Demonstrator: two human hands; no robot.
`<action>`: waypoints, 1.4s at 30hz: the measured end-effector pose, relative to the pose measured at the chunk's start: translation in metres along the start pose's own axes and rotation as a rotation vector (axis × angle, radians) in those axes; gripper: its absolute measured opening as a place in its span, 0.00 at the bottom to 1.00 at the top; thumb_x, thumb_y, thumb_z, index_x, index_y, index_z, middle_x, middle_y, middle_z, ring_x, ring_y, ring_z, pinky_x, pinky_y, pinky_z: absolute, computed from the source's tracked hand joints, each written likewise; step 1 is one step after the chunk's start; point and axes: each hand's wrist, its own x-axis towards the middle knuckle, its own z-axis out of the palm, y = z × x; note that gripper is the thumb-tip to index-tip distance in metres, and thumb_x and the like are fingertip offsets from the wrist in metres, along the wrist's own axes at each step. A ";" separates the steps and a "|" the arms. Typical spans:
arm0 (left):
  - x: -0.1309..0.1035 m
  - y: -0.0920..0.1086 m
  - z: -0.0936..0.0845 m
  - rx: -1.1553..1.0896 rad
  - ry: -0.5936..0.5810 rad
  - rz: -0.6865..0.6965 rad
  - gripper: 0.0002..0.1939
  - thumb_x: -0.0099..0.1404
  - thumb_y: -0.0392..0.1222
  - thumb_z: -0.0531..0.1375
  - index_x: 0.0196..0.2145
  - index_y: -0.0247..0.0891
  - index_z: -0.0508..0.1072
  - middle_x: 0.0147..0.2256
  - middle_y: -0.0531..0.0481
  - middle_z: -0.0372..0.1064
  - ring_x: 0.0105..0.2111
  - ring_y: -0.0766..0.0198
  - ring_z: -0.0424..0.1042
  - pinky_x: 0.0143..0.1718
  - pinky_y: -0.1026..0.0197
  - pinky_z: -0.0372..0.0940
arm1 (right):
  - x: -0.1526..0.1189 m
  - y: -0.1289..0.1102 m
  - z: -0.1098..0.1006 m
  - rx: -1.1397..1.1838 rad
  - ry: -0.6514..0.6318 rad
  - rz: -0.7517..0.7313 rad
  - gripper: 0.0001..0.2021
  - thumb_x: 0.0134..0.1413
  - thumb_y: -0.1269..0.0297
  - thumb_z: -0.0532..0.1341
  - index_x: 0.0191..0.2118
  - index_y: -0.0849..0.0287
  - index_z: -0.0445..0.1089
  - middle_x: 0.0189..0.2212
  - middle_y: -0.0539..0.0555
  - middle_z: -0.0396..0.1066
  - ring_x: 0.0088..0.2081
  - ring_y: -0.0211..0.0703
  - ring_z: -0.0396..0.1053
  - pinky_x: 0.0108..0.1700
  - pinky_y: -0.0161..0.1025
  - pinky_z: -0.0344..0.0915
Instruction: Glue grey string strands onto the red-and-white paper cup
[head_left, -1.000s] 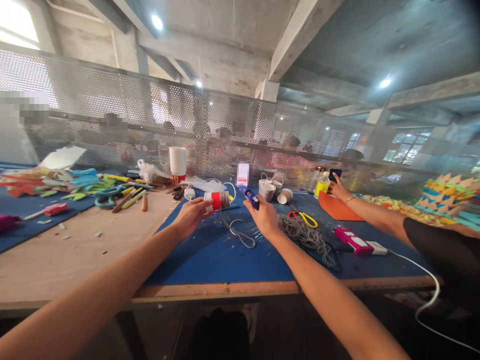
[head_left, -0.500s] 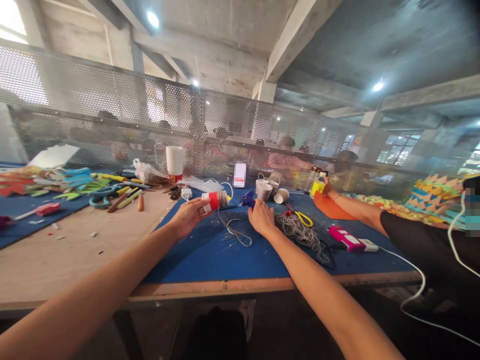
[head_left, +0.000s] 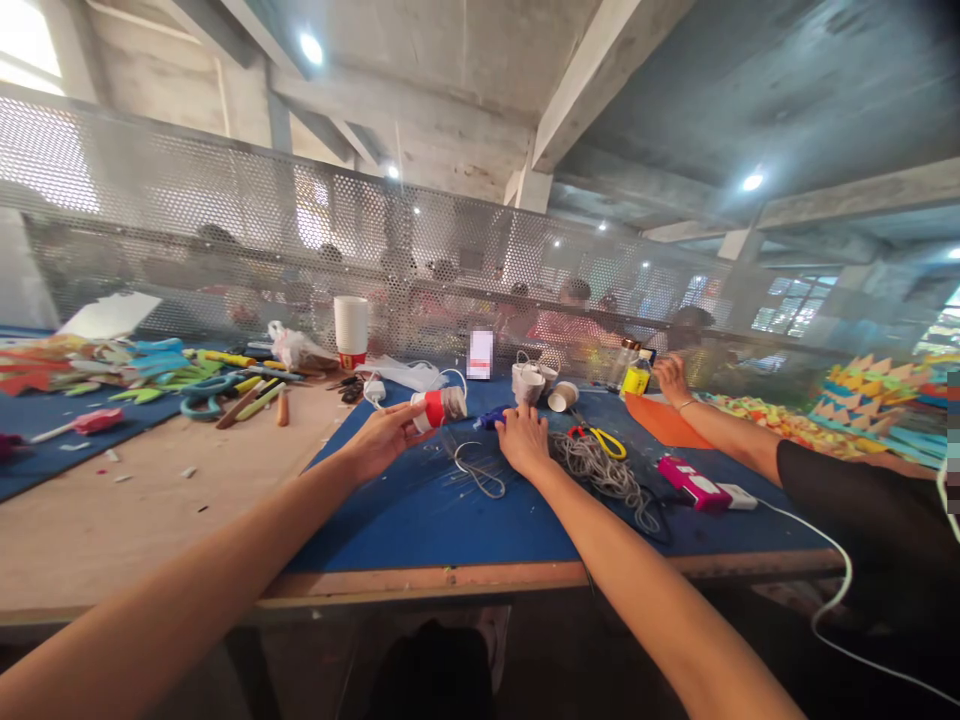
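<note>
My left hand (head_left: 386, 435) is closed around a paper cup (head_left: 430, 410) with a red band, tipped on its side. Grey cord appears to be wound about the cup's end that faces right, and a loose strand (head_left: 480, 470) curves across the blue mat below. My right hand (head_left: 523, 438) grips a blue hot glue gun (head_left: 491, 417) low over the mat, its nozzle turned left toward the cup; the handle is hidden under my fingers. Just beyond that hand are small white cups (head_left: 531, 382) with cord handles and a tipped paper cup (head_left: 562, 396).
Right of my hand lie a heap of grey cord (head_left: 600, 465), yellow-handled scissors (head_left: 609, 443) and a pink box (head_left: 694, 483). A co-worker's hand (head_left: 673, 380) is near a yellow-labelled bottle (head_left: 636, 377). Stacked cups (head_left: 351, 330), a phone (head_left: 480, 354) and a perforated screen (head_left: 450, 250) stand behind.
The glue gun has dropped lower toward the mat in my right hand. My left hand has shifted the cup slightly right and down. The co-worker's hand has come away from the bottle.
</note>
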 end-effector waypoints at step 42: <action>-0.009 -0.005 0.008 0.292 -0.093 0.140 0.23 0.52 0.53 0.78 0.42 0.38 0.86 0.45 0.42 0.83 0.46 0.52 0.80 0.55 0.48 0.72 | -0.007 -0.048 -0.032 0.456 0.367 -0.508 0.05 0.70 0.63 0.64 0.39 0.55 0.75 0.38 0.51 0.78 0.44 0.44 0.74 0.57 0.45 0.60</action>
